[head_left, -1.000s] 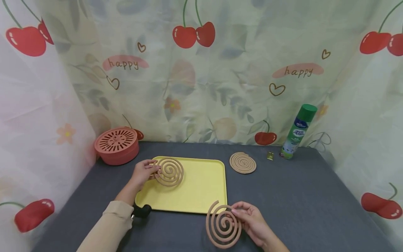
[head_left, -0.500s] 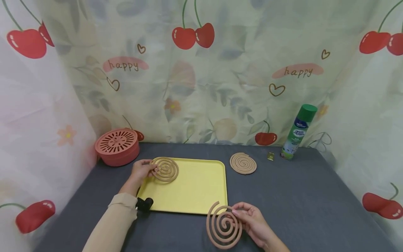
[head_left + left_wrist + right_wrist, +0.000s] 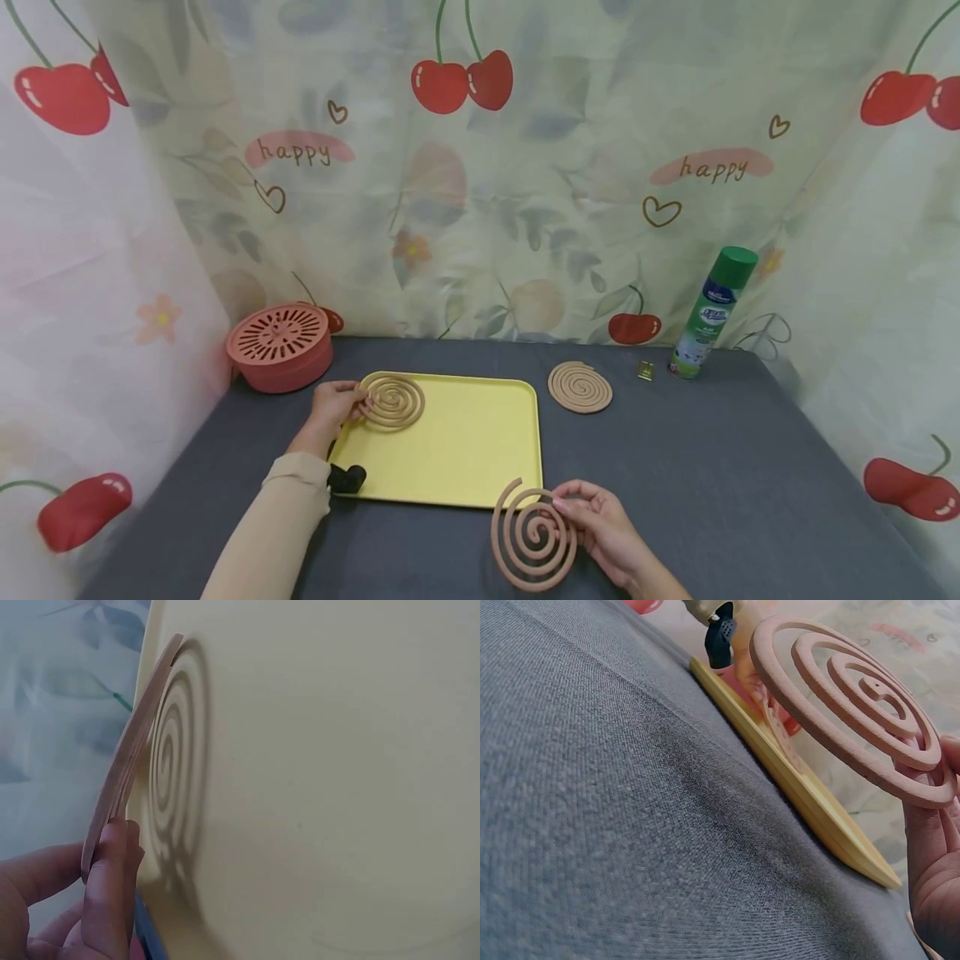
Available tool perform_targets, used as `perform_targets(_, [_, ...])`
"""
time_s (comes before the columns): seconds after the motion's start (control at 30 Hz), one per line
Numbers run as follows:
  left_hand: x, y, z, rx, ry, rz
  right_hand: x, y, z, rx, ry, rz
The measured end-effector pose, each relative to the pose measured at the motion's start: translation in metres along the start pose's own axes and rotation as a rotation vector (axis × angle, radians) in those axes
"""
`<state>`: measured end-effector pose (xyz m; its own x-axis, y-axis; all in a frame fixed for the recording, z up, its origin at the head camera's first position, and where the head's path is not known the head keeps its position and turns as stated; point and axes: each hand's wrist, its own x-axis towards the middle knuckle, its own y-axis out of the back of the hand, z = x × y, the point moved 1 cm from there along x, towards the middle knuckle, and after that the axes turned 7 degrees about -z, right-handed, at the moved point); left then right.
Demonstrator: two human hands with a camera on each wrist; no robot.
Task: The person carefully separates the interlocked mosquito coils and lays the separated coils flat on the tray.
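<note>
A thin tan spiral coil (image 3: 393, 401) sits at the upper left corner of a yellow tray (image 3: 480, 450), left of centre in the head view, pinched at its left edge by the left hand (image 3: 335, 405). The left wrist view shows the coil (image 3: 127, 757) edge-on, tilted up off the tray (image 3: 337, 765) with its shadow beneath, thumb and finger curled round the near rim. A second, matching coil (image 3: 533, 536) is at the bottom centre of the head view, gripped at its right edge by the right hand (image 3: 600, 525) and held above the grey worktop (image 3: 712, 475), just off the tray's lower right corner; the right wrist view shows it (image 3: 847, 705) clear of the cloth. These coils look brittle, so laying one down well probably means lowering it flat, keeping the pinch light, and loosening the fingers only once the whole spiral rests on the tray. Further out, a third coil (image 3: 579, 387) lies on the worktop to the tray's right, with a small brass-coloured piece (image 3: 644, 370) and a green spray can (image 3: 712, 312) at the right, and a round red vented box (image 3: 280, 347) at the left.
</note>
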<state>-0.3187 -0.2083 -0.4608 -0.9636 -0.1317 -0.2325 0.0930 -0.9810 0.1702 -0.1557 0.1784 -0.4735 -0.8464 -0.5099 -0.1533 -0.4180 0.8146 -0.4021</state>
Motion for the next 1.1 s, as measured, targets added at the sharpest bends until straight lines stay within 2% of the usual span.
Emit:
perform_targets(0.2, [0.0004,0.0012,-0.002,0.026,-0.003,0.003,0.0002,-0.0002,-0.0001,-0.016,-0.009,0.02])
perform_targets(0.33, [0.0007,0.0031,-0.0038,0.006,-0.027,-0.009,0.0,-0.0009,-0.0006,-0.021,-0.013,0.027])
perform_targets(0.5, [-0.0002,0.0011,-0.004,0.013,-0.006,0.001,-0.0001,-0.0015,-0.0009,-0.024,-0.014,0.027])
perform_targets(0.67, [-0.0004,-0.0001,-0.0045,-0.003,-0.019,0.001,0.0,-0.0012,-0.0006,-0.032,-0.009,0.025])
perform_targets(0.9, [0.002,-0.0007,-0.006,0.026,-0.041,0.062,-0.0005,-0.0012,0.0003,-0.026,0.002,-0.002])
perform_targets(1.1, [0.0027,-0.0028,-0.0052,0.03,-0.039,0.091,-0.0002,-0.0014,0.0004,-0.026,-0.001,0.009])
